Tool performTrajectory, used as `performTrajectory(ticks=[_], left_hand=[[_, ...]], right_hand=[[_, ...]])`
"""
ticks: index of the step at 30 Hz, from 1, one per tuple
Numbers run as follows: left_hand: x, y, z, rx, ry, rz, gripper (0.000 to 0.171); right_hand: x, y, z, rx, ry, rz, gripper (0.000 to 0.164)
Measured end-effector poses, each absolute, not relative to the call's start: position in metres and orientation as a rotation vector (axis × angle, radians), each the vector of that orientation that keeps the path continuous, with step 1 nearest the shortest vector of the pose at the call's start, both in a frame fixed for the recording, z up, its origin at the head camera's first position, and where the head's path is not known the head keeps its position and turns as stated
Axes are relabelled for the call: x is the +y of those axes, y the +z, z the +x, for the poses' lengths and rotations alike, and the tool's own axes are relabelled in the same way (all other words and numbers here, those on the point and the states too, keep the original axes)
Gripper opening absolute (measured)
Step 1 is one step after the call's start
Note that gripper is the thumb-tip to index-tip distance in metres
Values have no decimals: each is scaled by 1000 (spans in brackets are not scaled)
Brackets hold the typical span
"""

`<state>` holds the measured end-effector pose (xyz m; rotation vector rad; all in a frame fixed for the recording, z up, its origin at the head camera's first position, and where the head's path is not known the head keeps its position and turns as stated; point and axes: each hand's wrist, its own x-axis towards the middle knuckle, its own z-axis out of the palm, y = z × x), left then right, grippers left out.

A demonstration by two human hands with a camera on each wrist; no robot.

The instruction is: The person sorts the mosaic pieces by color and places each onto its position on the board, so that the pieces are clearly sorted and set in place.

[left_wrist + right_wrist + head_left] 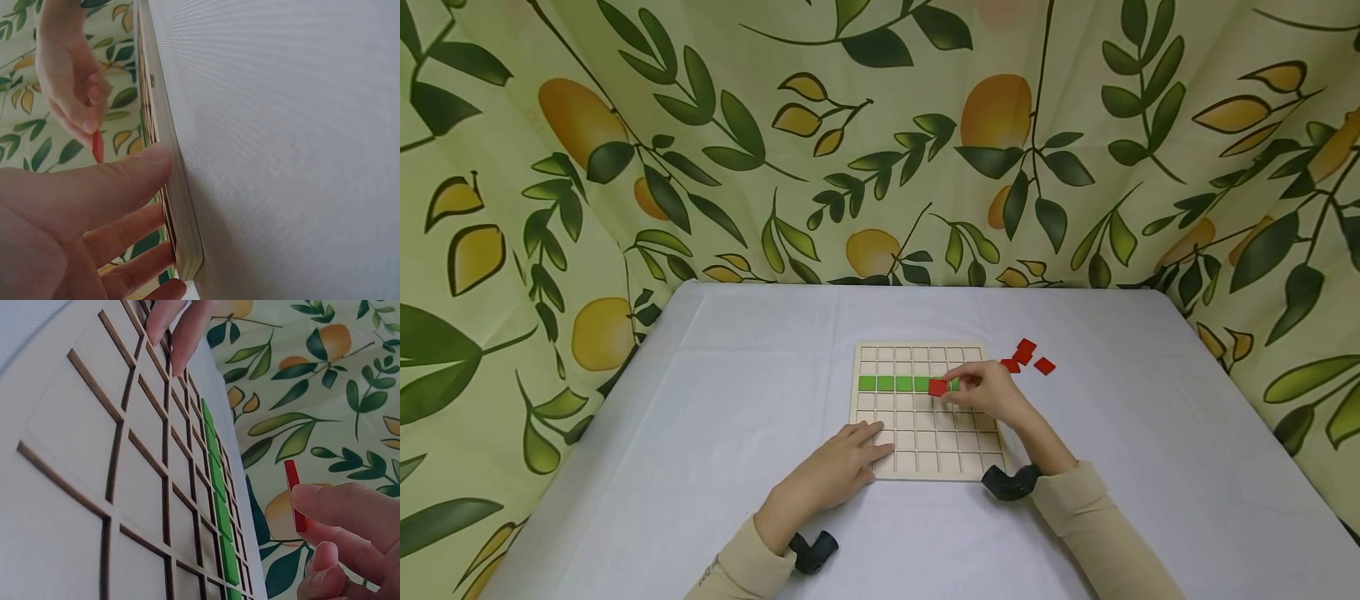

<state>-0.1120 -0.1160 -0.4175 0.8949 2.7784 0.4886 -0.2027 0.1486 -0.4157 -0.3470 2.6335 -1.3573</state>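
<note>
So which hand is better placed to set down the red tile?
Probably the right hand: it pinches the red tile over the board, near the green tiles, while the left hand rests on the board's near left corner.

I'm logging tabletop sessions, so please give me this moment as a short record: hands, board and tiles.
Left hand: touching the grid board by its near-left corner
Right hand: pinching a red tile above the board
Green tiles: set in one row of the board, partly hidden behind the right hand
Loose red tiles: on the white cloth, right of the board
</note>
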Motion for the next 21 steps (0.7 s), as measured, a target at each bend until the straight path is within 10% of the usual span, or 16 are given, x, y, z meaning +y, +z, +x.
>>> performTrajectory(ticks=[21], left_hand=[[-116, -416, -112, 2774, 497, 904, 41]], right_hand=[[129, -418, -205, 2591, -1382, -416, 26]])
